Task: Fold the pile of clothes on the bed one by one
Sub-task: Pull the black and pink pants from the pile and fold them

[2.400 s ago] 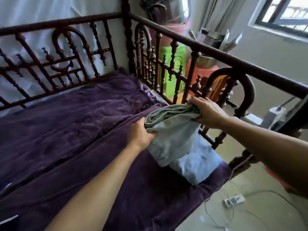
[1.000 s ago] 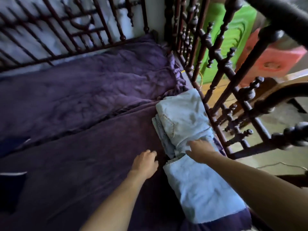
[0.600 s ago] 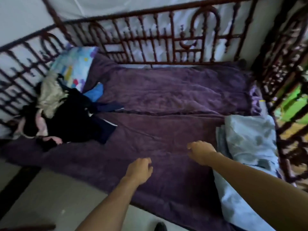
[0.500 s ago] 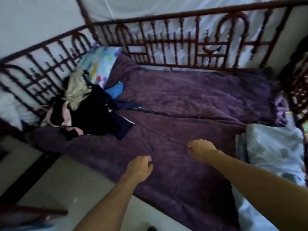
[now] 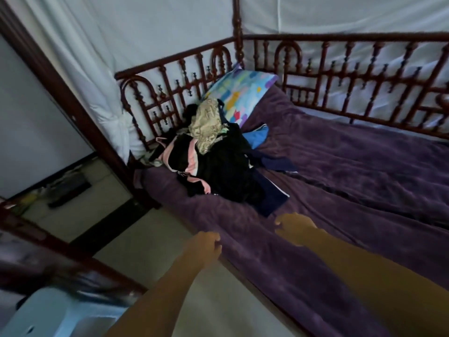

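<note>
My left hand (image 5: 205,245) hangs at the near edge of the purple blanket (image 5: 352,190), fingers loosely curled and holding nothing. My right hand (image 5: 295,228) is just beside it, a little further in over the blanket, equally slack and empty. Ahead of both hands, more to the left, lies the pile of clothes (image 5: 226,171). It is mostly dark, with a navy piece (image 5: 274,198) nearest my right hand and a pale patterned piece (image 5: 206,122) on top. Beyond the pile a colourful pillow (image 5: 243,93) leans on the dark wooden railing (image 5: 364,69), with white cloth (image 5: 145,32) behind.
</note>
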Demonstrator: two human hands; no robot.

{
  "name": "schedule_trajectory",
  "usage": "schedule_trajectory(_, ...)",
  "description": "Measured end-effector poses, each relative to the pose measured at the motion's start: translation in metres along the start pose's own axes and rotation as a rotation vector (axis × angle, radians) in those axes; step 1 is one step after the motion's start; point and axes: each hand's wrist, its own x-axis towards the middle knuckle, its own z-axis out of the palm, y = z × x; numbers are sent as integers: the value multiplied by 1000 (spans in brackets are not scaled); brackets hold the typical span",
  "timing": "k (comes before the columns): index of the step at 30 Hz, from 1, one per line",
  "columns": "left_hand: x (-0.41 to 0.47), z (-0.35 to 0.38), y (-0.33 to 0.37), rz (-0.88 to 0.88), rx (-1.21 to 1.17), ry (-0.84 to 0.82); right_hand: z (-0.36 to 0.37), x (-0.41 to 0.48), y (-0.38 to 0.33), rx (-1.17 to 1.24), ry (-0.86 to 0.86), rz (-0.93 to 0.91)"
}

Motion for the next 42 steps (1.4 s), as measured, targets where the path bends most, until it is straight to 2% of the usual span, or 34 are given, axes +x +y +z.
schedule_trajectory(4, 25, -45, -57, -20, 8, 19, -8, 49, -60, 14, 6, -26)
schedule_trajectory(9, 64, -69, -103, -32, -29, 21, -24, 111, -97, -6, -10, -25)
schedule_trajectory(16, 155, -88, -153, -23, -76, -18, -21, 229, -113, 89, -64, 7)
schedule_trajectory(23, 298, -100, -194, -35, -44, -123, -25, 407, -112, 125, -21, 115)
schedule_trajectory(28, 379, -98, -214, -20, -53, -156, -55, 529, -116, 41, 116, 154)
schedule_trajectory(33, 421, -94, -238, -51, -112, -185, -80, 620, -154, 139, 293, 21)
schedule_trajectory(34, 427, -94, -245, -57, -111, -198, -79, 631, -169, 191, 268, -15)
schedule_trajectory(38, 453, -98, -273, -97, -86, -242, -50, 642, -227, 357, -10, -75)
schedule_trajectory(40, 465, -106, -286, -124, -58, -232, -27, 630, -241, 454, -78, 7)
schedule_trajectory(42, 479, -117, -297, -103, -30, -177, -20, 609, -242, 831, -136, 176)
